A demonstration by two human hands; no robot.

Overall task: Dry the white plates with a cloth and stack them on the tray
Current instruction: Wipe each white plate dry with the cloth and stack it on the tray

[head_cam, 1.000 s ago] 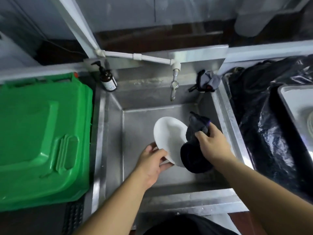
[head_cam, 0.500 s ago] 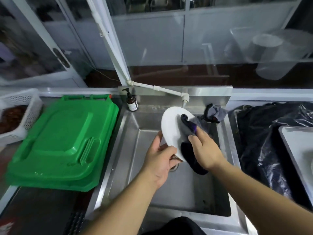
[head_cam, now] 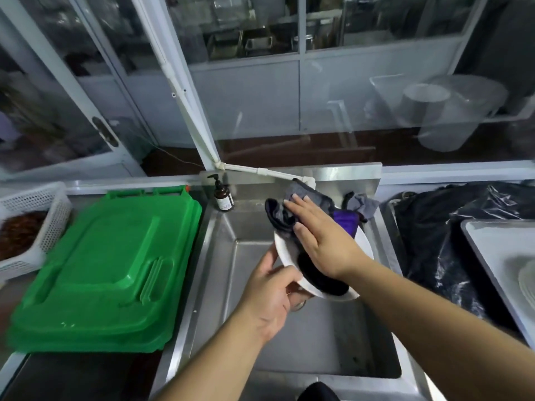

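I hold a white plate (head_cam: 285,253) tilted above the steel sink (head_cam: 220,256). My left hand (head_cam: 270,296) grips its lower left rim. My right hand (head_cam: 321,238) lies flat with spread fingers on a dark grey and purple cloth (head_cam: 307,198), pressing it against the plate's face. The cloth covers most of the plate and bunches past its upper rim. At the far right edge stands a grey tray (head_cam: 486,250) with white plates (head_cam: 527,280) stacked on it, only partly in view.
A green plastic lid stack (head_cam: 107,270) fills the counter on the left, with a white basket (head_cam: 31,227) behind it. A brown soap bottle (head_cam: 223,196) stands at the sink's back corner. Another rag (head_cam: 360,204) hangs by the tap. Black plastic sheeting (head_cam: 434,235) lies between sink and tray.
The plate has risen out of the sink basin and now faces more upward. My right hand has flattened and slid the cloth up across the plate. The camera has tilted up.
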